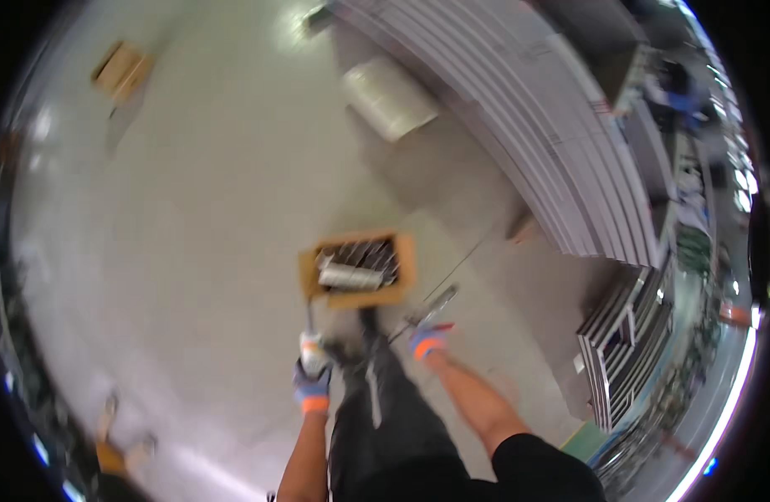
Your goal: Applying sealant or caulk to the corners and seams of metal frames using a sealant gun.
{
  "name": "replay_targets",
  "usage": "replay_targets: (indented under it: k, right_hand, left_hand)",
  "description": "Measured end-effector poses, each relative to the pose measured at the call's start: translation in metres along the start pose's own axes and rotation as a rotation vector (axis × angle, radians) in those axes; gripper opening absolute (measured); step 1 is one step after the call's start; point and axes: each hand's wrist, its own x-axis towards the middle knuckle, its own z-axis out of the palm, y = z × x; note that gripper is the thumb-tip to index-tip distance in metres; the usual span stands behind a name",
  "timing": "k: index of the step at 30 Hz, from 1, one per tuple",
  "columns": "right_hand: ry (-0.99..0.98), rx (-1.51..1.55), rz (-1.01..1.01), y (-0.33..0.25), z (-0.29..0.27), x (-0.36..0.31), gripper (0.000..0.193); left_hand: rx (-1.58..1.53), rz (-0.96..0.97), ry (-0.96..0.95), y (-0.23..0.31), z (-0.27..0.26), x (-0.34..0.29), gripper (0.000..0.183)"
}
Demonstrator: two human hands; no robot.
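Observation:
My left hand [312,383], in a grey glove with an orange cuff, is closed around a white cylindrical container [312,353]. A thin dark stem rises from its top toward the box. In the same kind of glove, my right hand [427,341] is closed on a long grey tool [436,306] with a red part and a thin rod; blur hides its exact kind. Just beyond both hands an open cardboard box [408,261] stands on the floor. Inside it lie several dark, shiny packs [364,253] and a whitish tube-shaped pack [350,277] along the near side.
Long pale panels [527,109] are stacked along the right, with a shorter stack of framed panels [623,339] nearer. A whitish wrapped bundle [389,98] lies on the floor ahead. Another cardboard box [121,71] sits far left. Part of another person [121,452] shows at lower left.

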Motion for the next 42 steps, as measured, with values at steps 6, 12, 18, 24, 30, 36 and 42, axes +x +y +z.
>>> replay_targets:
  k: [6,12,18,24,30,36,42]
  right_hand:
    - [0.245,0.961,0.164,0.026,-0.027,-0.059,0.067]
    - [0.345,1.075,0.219,0.032,-0.04,-0.056,0.05]
    - [0.438,0.937,0.237,0.015,-0.071,0.011,0.04]
    - [0.484,0.833,0.28,-0.014,-0.106,0.119,0.039]
    - [0.459,0.979,0.377,-0.034,-0.095,0.168,0.027]
    - [0.535,0.827,0.221,-0.031,-0.077,0.162,0.023]
    - [0.596,0.751,0.209,-0.02,-0.09,0.175,0.023]
  left_hand:
    - [0.158,0.409,0.0,0.097,0.0,0.005,0.056]
    - [0.077,0.617,-0.14,0.116,-0.018,-0.003,0.058]
    - [-0.07,0.355,-0.153,0.083,-0.02,-0.001,0.062]
    - [-0.06,0.133,-0.031,0.017,-0.044,0.01,0.065]
    - [-0.193,-0.021,0.064,-0.003,-0.027,0.016,0.059]
    - [-0.128,-0.057,0.005,0.006,0.001,0.022,0.054]
    - [-0.159,-0.02,-0.024,0.02,0.008,0.022,0.052]
